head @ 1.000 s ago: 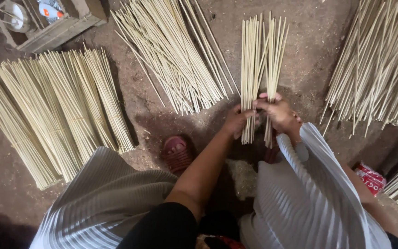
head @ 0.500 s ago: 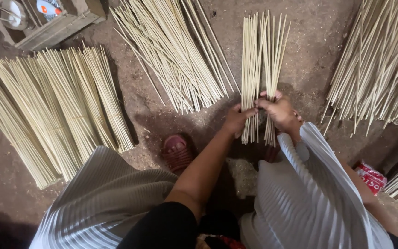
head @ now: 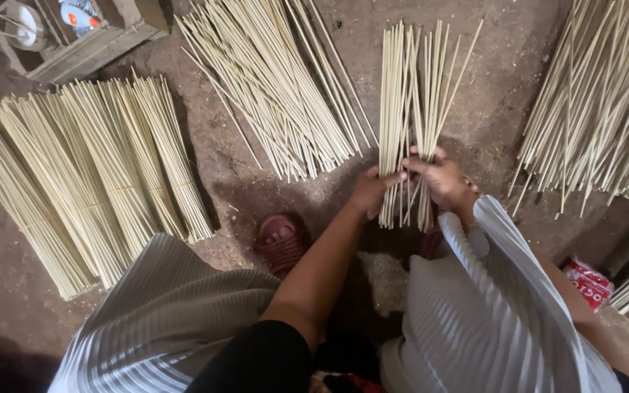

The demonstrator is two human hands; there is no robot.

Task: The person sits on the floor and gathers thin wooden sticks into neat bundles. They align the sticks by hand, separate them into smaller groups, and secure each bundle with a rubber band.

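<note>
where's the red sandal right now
In the head view the red sandal sits on the dirt floor just left of the left forearm, below the loose stick pile and right of the tied bundles.

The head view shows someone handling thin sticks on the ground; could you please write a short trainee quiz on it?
1. True or false: both hands grip the upright stick bundle.
2. Which lies nearest the left hand? A) red sandal B) wooden crate C) red packet
3. Fill in: the tied bundles at far left rest on the bare ____ floor.

Key: 1 true, the right hand too; 2 A; 3 dirt.
</note>
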